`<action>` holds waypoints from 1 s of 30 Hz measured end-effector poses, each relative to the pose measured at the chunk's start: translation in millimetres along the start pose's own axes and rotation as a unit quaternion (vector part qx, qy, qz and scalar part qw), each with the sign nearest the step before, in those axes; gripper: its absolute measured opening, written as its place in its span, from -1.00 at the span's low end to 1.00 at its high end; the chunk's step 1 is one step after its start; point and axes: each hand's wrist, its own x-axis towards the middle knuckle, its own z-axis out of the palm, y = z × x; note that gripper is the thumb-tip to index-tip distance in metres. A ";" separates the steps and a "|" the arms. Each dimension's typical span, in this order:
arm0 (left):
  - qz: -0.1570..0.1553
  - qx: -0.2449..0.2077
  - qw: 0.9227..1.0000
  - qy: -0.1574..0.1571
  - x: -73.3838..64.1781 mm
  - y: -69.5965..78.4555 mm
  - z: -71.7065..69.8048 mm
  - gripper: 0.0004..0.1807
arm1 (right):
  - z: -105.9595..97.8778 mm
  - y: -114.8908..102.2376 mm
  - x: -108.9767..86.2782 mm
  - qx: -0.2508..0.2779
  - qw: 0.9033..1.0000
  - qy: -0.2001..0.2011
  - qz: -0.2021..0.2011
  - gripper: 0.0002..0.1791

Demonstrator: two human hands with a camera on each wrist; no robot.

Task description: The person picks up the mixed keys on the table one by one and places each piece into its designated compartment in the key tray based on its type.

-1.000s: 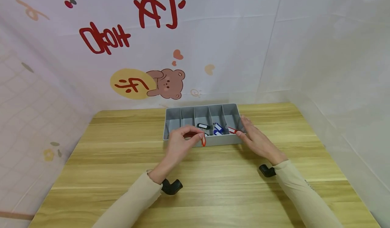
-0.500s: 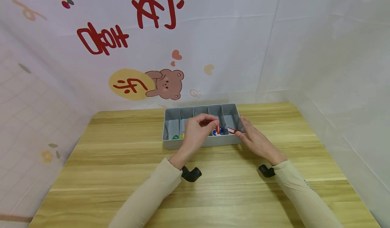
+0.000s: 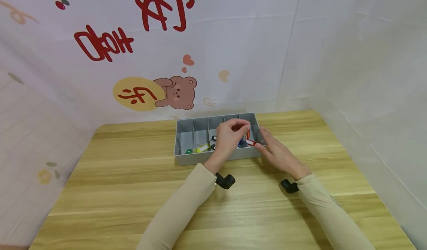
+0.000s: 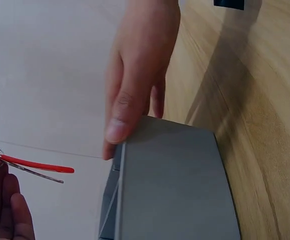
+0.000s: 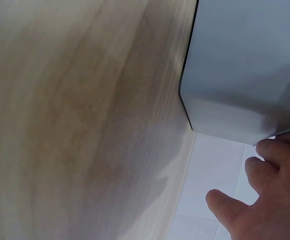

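Observation:
A grey tray with a row of compartments stands near the back of the table. Above its right-hand compartment, my left hand pinches a red key tag by its ring. In the left wrist view the tag hangs beside a thin greyish strip whose kind I cannot tell. A second red key tag lies in that compartment, by my right thumb. My right hand, its fingers mostly straight, rests against the tray's right end, with the thumb at the front corner.
Other compartments hold a green tag, a yellow key tag, black tags and blue tags, partly hidden by my left hand. A white printed sheet rises behind the wooden table.
My left hand has moved right along the tray, carrying the red key tag from the front middle to over the right-hand compartment. My right hand stays at the tray's end.

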 end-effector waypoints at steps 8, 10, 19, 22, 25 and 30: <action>-0.002 0.012 0.999 -0.033 14.1 -8.2 23.3 -0.86 | -1.7 2.9 -2.8 0.009 1.000 -0.001 -0.008 -0.15; -0.003 0.026 0.999 -0.038 16.0 -12.6 25.9 -0.86 | -1.7 2.9 -3.6 0.008 1.000 -0.005 -0.006 -0.15; -0.005 0.103 0.994 -0.048 22.3 -32.9 28.4 -0.86 | -2.2 2.1 -3.9 0.006 1.000 -0.002 -0.008 -0.15; -0.004 0.125 0.991 -0.052 23.9 -37.3 28.6 -0.87 | -2.5 2.7 -4.5 0.004 1.000 -0.005 -0.007 -0.15; 0.005 0.142 0.988 -0.053 26.0 -40.3 28.7 -0.88 | -2.6 3.2 -4.1 0.002 1.000 -0.004 -0.008 -0.16; 0.017 0.169 0.985 -0.045 28.3 -43.3 28.3 -0.84 | -2.7 2.5 -3.6 0.003 1.000 -0.004 -0.008 -0.16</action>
